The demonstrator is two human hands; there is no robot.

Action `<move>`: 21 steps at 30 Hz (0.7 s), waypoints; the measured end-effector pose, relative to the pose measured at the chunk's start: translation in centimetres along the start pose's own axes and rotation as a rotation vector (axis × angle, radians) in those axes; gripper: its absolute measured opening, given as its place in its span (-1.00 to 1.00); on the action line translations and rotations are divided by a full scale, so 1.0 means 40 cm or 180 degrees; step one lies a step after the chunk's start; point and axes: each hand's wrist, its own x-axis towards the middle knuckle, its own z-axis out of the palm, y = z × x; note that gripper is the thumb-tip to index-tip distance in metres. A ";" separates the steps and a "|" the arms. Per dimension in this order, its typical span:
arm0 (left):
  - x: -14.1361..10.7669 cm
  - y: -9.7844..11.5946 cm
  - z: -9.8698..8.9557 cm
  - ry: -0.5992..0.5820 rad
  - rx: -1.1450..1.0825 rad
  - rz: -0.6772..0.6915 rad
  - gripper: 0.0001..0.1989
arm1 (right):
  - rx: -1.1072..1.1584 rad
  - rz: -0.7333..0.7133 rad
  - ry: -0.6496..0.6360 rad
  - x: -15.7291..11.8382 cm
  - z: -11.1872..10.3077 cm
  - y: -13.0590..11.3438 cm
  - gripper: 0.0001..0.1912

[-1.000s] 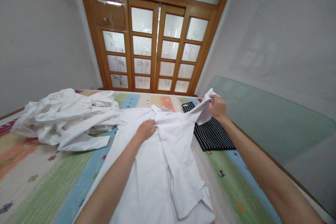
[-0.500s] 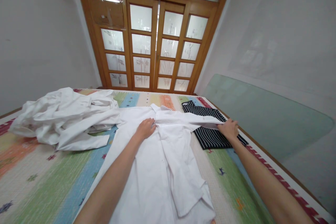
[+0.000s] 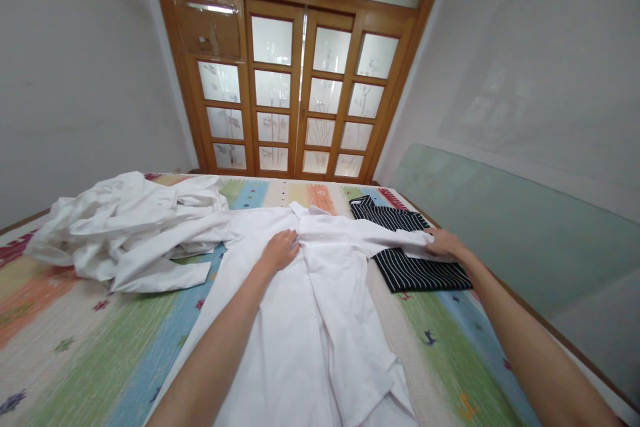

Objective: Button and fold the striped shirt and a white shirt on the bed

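In the head view, your white, collared, button-front shirt (image 3: 285,333) lies spread lengthwise before you, its smooth, thin cloth broken by soft creases and a long loose fold. Beneath it runs a woven-looking bed cover (image 3: 135,327) in green, blue, cream and orange stripes dotted with small motifs. A rumpled heap of white cloth (image 3: 145,233) touches the shirt at the left; a flat, folded black garment with thin white stripes (image 3: 423,273) lies partly under the outstretched sleeve (image 3: 390,237).

Your hands are well apart. Your right hand (image 3: 443,244), arm extended outward, grips the sleeve's end. Your left hand (image 3: 281,249) rests palm down below the collar (image 3: 304,211), fingers curled; whether they pinch or merely press the cloth, you can't really tell.
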 end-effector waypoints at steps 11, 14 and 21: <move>0.000 -0.002 -0.009 -0.0223 -0.0224 0.0747 -0.71 | 0.1680 -0.1681 -0.0014 0.042 -0.021 -0.483 -0.67; -0.001 0.004 -0.010 -0.0214 -0.0382 0.0949 -0.75 | 0.1577 -0.1701 0.0061 0.054 0.004 -0.610 -0.62; 0.044 -0.015 -0.033 -0.0210 -0.0485 0.0129 -0.75 | 0.1344 -0.1516 -0.0202 0.063 0.070 -0.731 -0.79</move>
